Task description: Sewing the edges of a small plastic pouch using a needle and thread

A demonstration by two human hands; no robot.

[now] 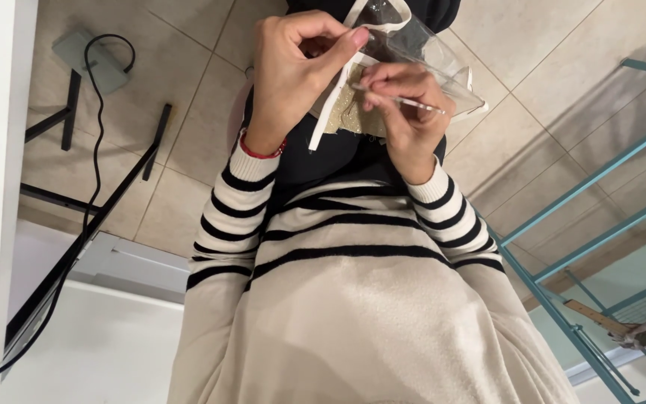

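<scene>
My left hand (293, 71) is raised over my lap, its thumb and fingers pinching the upper edge of a clear plastic pouch (428, 63) trimmed with white tape. Something beige with a beaded look (349, 112) sits under the pouch. My right hand (405, 105) rests against the pouch and pinches a thin white stick-like tool (413, 102) that points to the right. A white strap (327, 112) hangs down between the two hands. I wear a cream sweater with black stripes, and a red band circles my left wrist.
Beige floor tiles lie below. A black metal frame (125, 176) with a black cable (99, 112) stands at the left beside a white surface (84, 329). A teal metal rack (585, 232) is at the right.
</scene>
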